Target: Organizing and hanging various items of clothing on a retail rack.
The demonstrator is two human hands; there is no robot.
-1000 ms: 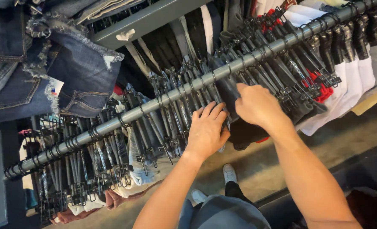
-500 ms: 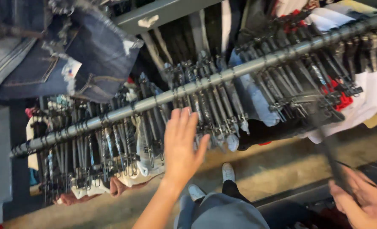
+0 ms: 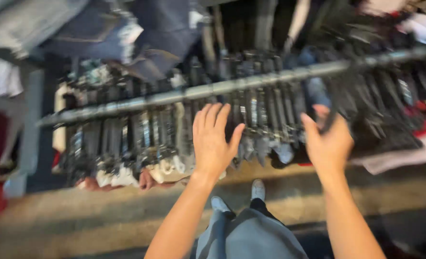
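Since half a second ago: right hand (image 3: 329, 146) raised from lower corner to grey metal clothes rail (image 3: 213, 88), grip closed on black plastic clip hanger (image 3: 332, 108). Left hand (image 3: 213, 139) flat, grip wide, fingers spread against packed row of black hangers (image 3: 141, 139) below rail.

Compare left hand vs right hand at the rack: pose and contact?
The left hand is open, fingers spread flat against the hanging clips just below the metal rail; the right hand is curled, fingers closed around a dark hanger. The left hand holds nothing, while the right hand grips. The left hand sits near the rack's middle; the right hand is further along, toward the bunched dark hangers. Both are bare, raised to about the same height, and blurred.
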